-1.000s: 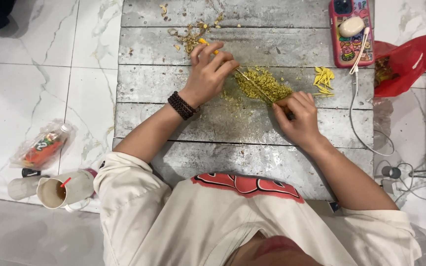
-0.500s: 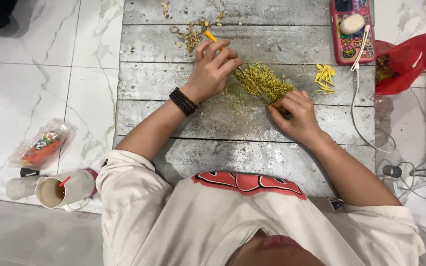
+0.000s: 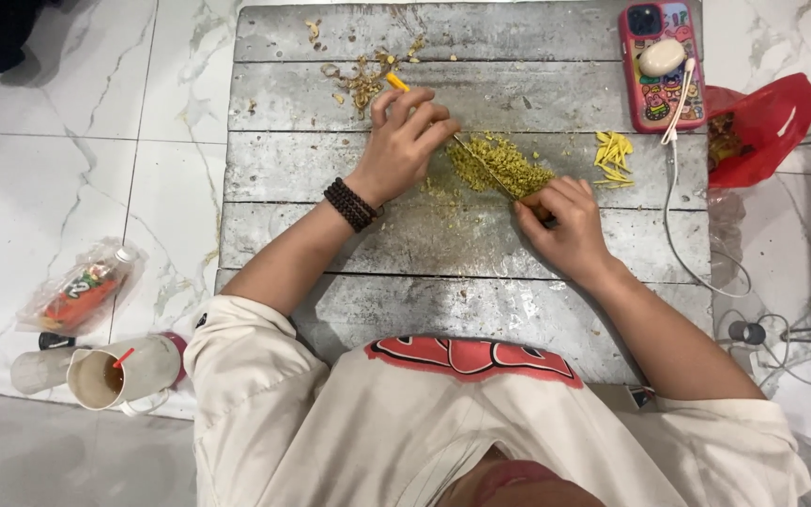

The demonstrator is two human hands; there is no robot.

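1. Left hand presses curled fingers on a yellow stick by the knife blade
2. Right hand is closed around the knife handle
3. Chopped yellow-green pile lies mid-board
4. Cup on the floor holds brown drink and a red straw

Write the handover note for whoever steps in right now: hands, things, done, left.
Left hand: laid over the far end of the thin metal knife; its grip is hidden.
Right hand: closed on the knife's handle end.
Things: the blade lies across the yellow-green chopped pile on the grey plank board. Yellow strips lie right of the pile, brown scraps at the far edge.
Done: the pile is finely cut.
Left: the yellow strips look uncut.
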